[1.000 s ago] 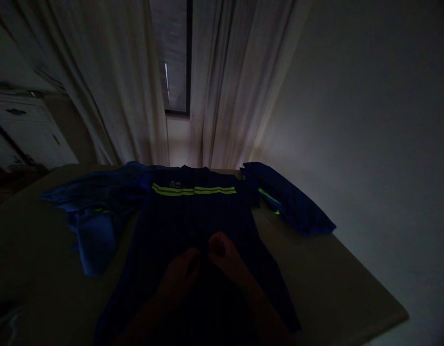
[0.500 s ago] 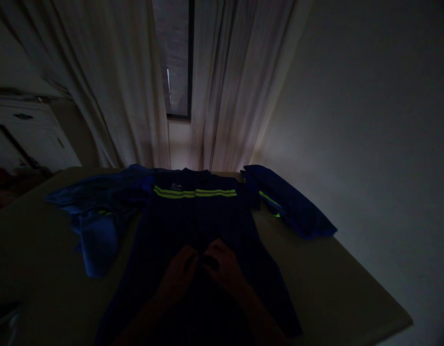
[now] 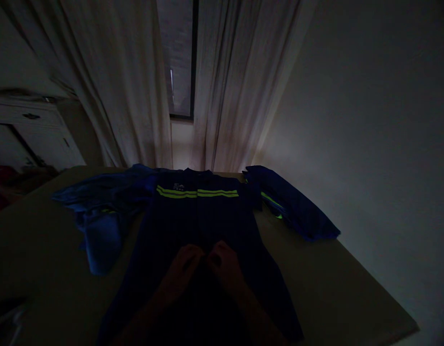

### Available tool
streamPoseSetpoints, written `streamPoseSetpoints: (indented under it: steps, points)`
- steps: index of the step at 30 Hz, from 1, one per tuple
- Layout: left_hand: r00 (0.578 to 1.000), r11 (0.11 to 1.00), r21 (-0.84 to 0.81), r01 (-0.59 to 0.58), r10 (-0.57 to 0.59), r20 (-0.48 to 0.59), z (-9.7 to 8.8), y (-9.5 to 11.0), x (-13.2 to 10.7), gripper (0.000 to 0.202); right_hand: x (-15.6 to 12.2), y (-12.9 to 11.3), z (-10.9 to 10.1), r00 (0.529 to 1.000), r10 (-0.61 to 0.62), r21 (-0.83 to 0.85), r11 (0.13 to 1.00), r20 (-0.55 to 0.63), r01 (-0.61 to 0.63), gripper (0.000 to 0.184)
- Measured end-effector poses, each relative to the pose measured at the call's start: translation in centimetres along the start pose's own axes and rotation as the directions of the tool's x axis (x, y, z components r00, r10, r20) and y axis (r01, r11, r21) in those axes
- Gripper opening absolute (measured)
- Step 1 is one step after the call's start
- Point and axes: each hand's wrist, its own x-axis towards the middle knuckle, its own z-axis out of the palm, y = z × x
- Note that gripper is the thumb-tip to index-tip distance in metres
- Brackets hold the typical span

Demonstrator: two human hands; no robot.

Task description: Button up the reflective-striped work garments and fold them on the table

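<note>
A dark navy work jacket (image 3: pixel 196 216) with two yellow-green reflective stripes across the chest lies flat, front up, on a table (image 3: pixel 333 283) in very dim light. My left hand (image 3: pixel 182 269) and my right hand (image 3: pixel 224 266) meet at the jacket's centre front, low on the garment. Both have fingers curled and pinched on the front closure. What exactly the fingertips grip is too dark to make out.
A lighter blue garment (image 3: pixel 99 211) lies crumpled to the jacket's left. Another folded navy garment (image 3: pixel 290 206) sits at the right, near the table's edge. Pale curtains (image 3: pixel 225 86) hang behind the table. A white cabinet (image 3: pixel 30 134) stands at far left.
Both hands stay together at the jacket's centre front, their fingers shifting slightly. The view has drifted a little, so the scene sits slightly further right and lower.
</note>
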Motion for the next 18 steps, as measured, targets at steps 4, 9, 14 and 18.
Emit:
streamPoseSetpoints:
  steps: [4,9,14,18]
  points:
    - [0.999,0.995,0.092,-0.029,0.025,0.036,0.3,-1.0,-0.2,0.029,0.5,0.5,-1.0,0.998,0.058,0.155,0.986,0.01,-0.059,0.008]
    - [0.995,0.927,0.37,-0.067,0.035,0.092,0.9,-0.5,-0.6,0.029,0.8,1.2,-2.2,0.999,0.032,0.253,0.967,0.007,-0.033,0.03]
    - [0.958,0.728,0.623,-0.287,0.205,0.202,2.9,-1.5,-3.5,0.049,1.1,-0.4,-2.9,0.998,0.024,-0.053,0.998,0.063,-0.021,0.047]
    - [0.954,0.693,0.657,-0.297,0.182,0.239,3.3,-2.0,-6.0,0.055,1.8,-2.5,-2.8,0.965,0.148,-0.319,0.945,0.218,-0.072,0.03]
